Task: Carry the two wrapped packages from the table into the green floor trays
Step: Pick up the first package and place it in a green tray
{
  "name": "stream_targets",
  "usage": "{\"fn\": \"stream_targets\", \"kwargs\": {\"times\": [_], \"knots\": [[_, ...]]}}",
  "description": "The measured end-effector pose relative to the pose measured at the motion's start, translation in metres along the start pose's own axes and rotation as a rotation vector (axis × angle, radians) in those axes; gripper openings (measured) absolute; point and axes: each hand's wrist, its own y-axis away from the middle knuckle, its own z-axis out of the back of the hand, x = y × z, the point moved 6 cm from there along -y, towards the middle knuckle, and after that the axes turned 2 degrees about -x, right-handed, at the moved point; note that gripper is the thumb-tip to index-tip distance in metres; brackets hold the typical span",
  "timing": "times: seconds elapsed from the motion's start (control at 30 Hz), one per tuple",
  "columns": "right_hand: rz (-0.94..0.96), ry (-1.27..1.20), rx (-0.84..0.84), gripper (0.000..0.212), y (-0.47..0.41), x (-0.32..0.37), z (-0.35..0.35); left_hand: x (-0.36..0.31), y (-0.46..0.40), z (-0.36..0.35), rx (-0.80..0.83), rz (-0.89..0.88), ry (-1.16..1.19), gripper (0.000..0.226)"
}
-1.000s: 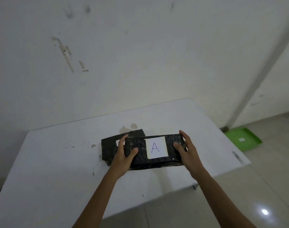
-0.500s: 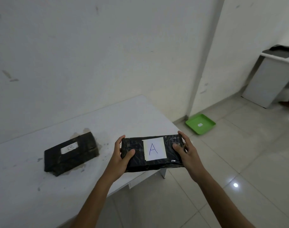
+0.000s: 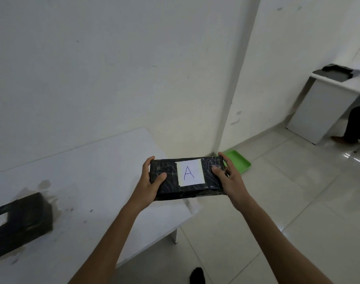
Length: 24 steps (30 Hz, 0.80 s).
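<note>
Above table (image 3: 105,160) corner | both hands grip glossy black-wrapped block (image 3: 168,181)

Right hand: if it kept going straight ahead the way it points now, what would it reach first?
The right hand, gripping the package marked A, points forward and down toward the green tray on the floor by the wall corner. Nothing visible lies between, though depth is hard to judge.

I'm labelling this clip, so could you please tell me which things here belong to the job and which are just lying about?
Job: package A, held by left hand and right hand; second package on the table; green tray.
Lying about: far desk; dark tray on it.
</note>
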Motion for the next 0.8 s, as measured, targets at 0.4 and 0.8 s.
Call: {"fn": "stream_targets", "kwargs": {"times": [0.4, 0.8], "knots": [[-0.023, 0.032, 0.125, 0.049, -0.213, 0.008, 0.054, -0.019, -0.173, -0.073, -0.118, 0.047, -0.016, 0.058], [-0.041, 0.135, 0.365, 0.054, -0.422, -0.021, 0.055, 0.009, -0.321, -0.118, -0.366, 0.12, -0.037, 0.063]]}}
